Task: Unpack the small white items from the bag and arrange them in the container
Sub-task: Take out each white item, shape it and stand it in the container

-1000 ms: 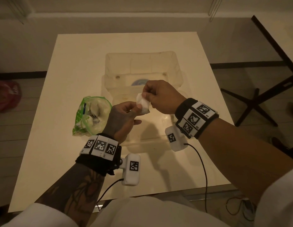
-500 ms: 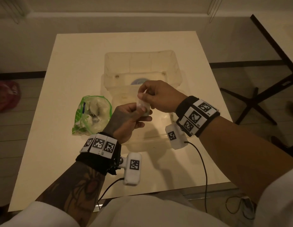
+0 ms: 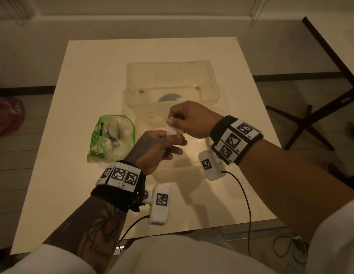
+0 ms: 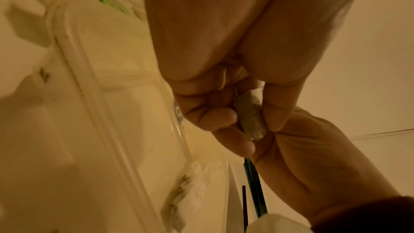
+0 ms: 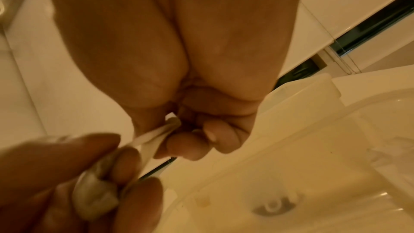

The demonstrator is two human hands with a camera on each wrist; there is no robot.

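Both hands meet above the near half of a clear plastic container (image 3: 170,76) that stands in the middle of a pale square table (image 3: 83,76). Between them is a small white sachet (image 3: 174,131), held in the air over the container rather than lying in it. The left hand (image 3: 156,147) pinches the lower, filled end of the sachet between thumb and curled fingers; in the left wrist view that end shows as a greyish padded packet (image 4: 251,118) wedged between thumb and forefinger. The right hand (image 3: 190,119) has its fingers curled tight and pinches the upper edge of the sachet, which in the right wrist view appears as a thin white strip (image 5: 156,134) stretched from the right fingertips down to the left hand's fingers (image 5: 125,155). Left of the container, touching its side, lies a clear zip bag with green markings (image 3: 110,139), its mouth gaping open and more pale sachets crumpled inside. A round blue-grey mark (image 3: 168,98) shows on the container's floor near the far wall. Each wrist carries a black band with square printed markers.
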